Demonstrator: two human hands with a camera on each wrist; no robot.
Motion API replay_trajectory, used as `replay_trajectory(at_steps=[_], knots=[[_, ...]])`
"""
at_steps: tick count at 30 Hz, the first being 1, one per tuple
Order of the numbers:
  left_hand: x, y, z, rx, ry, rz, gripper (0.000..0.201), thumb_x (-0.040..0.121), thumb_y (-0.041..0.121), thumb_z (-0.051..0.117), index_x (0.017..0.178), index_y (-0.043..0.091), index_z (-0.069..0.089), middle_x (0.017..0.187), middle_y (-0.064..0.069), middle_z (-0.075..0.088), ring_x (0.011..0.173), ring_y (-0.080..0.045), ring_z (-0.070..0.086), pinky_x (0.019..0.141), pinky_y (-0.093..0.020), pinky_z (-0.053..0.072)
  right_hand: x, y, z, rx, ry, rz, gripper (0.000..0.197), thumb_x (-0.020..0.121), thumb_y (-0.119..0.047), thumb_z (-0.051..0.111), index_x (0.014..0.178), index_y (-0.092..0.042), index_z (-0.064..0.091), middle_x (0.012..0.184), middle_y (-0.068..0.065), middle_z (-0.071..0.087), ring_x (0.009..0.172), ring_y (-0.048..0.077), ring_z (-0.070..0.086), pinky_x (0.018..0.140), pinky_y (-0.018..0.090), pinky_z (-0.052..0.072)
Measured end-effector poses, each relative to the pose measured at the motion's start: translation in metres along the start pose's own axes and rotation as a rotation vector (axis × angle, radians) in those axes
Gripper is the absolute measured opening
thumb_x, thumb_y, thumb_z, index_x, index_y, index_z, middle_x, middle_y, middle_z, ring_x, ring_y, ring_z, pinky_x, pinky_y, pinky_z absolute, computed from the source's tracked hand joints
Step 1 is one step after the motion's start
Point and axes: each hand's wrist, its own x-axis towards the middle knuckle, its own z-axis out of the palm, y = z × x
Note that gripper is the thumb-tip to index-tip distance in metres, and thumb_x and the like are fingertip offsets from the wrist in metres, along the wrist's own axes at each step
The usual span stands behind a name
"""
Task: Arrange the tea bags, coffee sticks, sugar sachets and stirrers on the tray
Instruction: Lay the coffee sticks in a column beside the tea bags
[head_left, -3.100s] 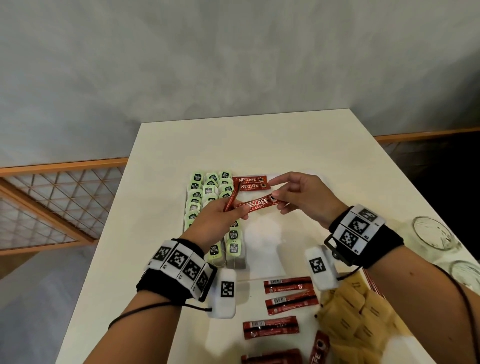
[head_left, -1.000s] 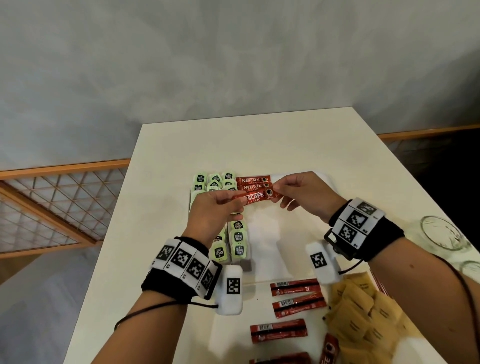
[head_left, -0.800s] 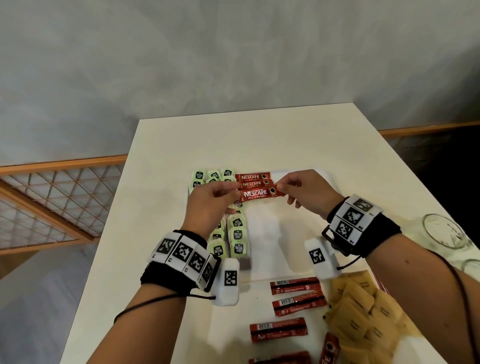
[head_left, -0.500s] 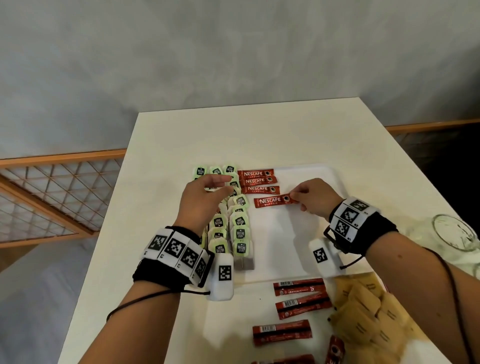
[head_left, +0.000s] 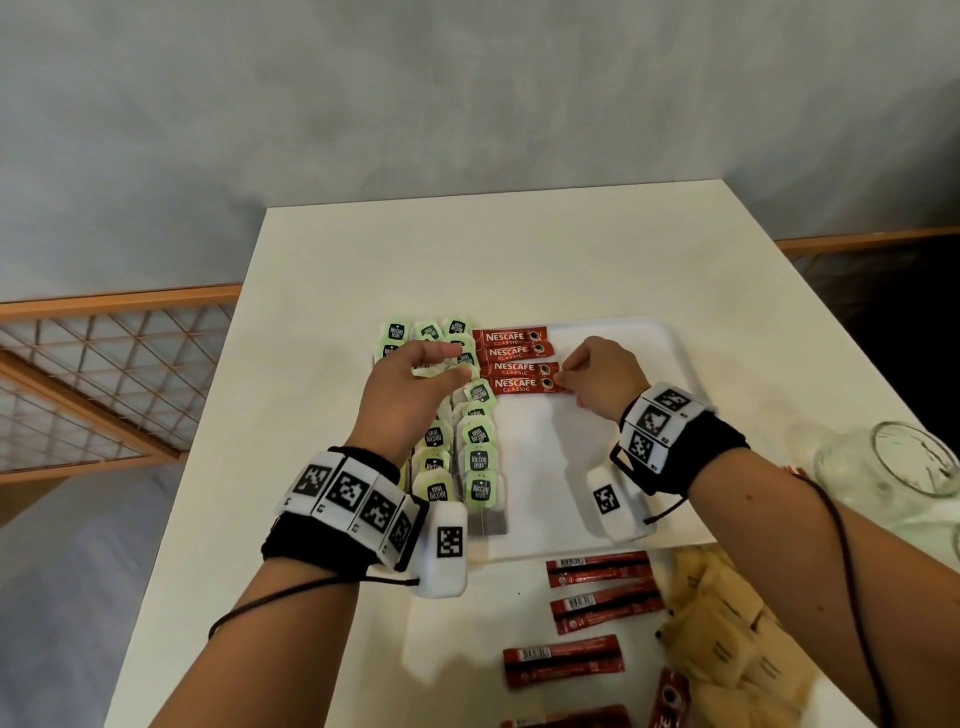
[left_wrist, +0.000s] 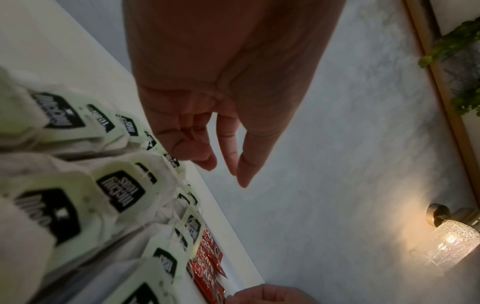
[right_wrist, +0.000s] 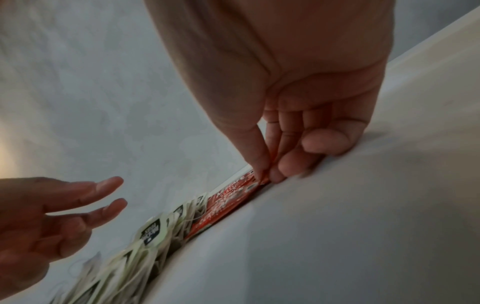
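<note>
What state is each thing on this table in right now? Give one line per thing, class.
Tea bags: lined up in rows on the tray.
Four coffee sticks: flat on the tray, stacked in a column.
Tray: partly filled.
Spare coffee sticks: loose off the tray.
Sugar sachets: heaped off the tray.
Left hand: open.
Right hand: pinching the nearest stick.
Jar: open.

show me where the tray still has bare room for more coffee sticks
Bare: the tray floor below the four coffee sticks, between the tea bags and the right rim, down to the near edge. Also behind the right hand, toward the far right corner. Crowded: the left side, packed with tea bags.
</note>
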Motion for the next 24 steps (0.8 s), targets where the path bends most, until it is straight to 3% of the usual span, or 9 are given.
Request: replay_trajectory(at_steps=[5,8,13,16,19,22,24], knots=[[0.000,-0.001,0.000,0.002,-0.015,-0.005,0.022,0.083,0.021,0.075,0.105,0.023,0.071,0.106,0.016,0.065,0.102,-0.011,0.059,0.086,-0.030,0.047,0.003,-0.002,-0.003,-0.026,0.000,-0.008,0.025,0.086,-0.021,0.069,0.067,-0.025,0.053,0.077,-0.004,0.060,0.087,0.029,0.065,0.087,0.045,0.053],[0.000,0.000,0.000,0.014,-0.018,-0.010,0.022,0.083,0.022,0.075,0.105,0.023,0.071,0.106,0.015,0.065,0.100,-0.011,0.060,0.086,-0.030,0.047,0.003,-0.001,-0.004,-0.036,0.002,-0.004,0.025,0.086,-0.023,0.069,0.067,-0.023,0.054,0.083,0.002,0.064,0.088,0.030,0.067,0.086,0.045,0.054],[-0.014,0.014,0.001,0.122,-0.074,0.072,0.018,0.085,0.020,0.072,0.102,0.024,0.070,0.099,0.007,0.067,0.077,-0.009,0.061,0.064,-0.023,0.047,-0.010,0.002,-0.012,-0.015,0.010,-0.025,0.016,0.082,-0.028,0.072,0.075,-0.022,0.058,0.093,0.004,0.069,0.086,0.026,0.067,0.083,0.040,0.055],[-0.039,0.026,0.007,0.263,-0.219,0.167,0.011,0.085,0.020,0.073,0.095,0.023,0.070,0.085,0.009,0.066,0.068,-0.003,0.058,0.059,-0.018,0.045,-0.036,0.008,-0.021,-0.038,-0.030,-0.095,0.017,0.081,-0.028,0.074,0.087,-0.015,0.066,0.087,0.004,0.070,0.068,0.019,0.065,0.064,0.028,0.054],[-0.078,0.029,0.017,0.472,-0.398,0.256,0.008,0.084,0.024,0.074,0.090,0.024,0.070,0.078,0.011,0.064,0.067,0.001,0.057,0.063,-0.015,0.046,-0.077,0.020,-0.030,-0.069,-0.101,-0.174,0.018,0.080,-0.028,0.076,0.088,-0.014,0.070,0.081,-0.003,0.068,0.059,0.004,0.059,0.050,0.013,0.043],[-0.121,0.020,0.026,0.671,-0.622,0.273,0.013,0.082,0.033,0.076,0.090,0.024,0.069,0.079,0.011,0.065,0.072,-0.003,0.060,0.069,-0.024,0.049,-0.123,0.032,-0.035,-0.151,-0.242,-0.251,0.015,0.076,-0.029,0.079,0.083,-0.018,0.073,0.077,-0.009,0.068,0.058,-0.005,0.057,0.056,0.012,0.041],[-0.142,0.010,0.029,0.831,-0.732,0.287,0.028,0.079,0.046,0.075,0.095,0.025,0.065,0.085,0.011,0.063,0.078,-0.009,0.060,0.071,-0.030,0.049,-0.148,0.039,-0.036,-0.287,-0.344,-0.328,0.020,0.071,-0.036,0.082,0.083,-0.024,0.072,0.078,-0.011,0.067,0.068,-0.002,0.060,0.061,0.017,0.042]])
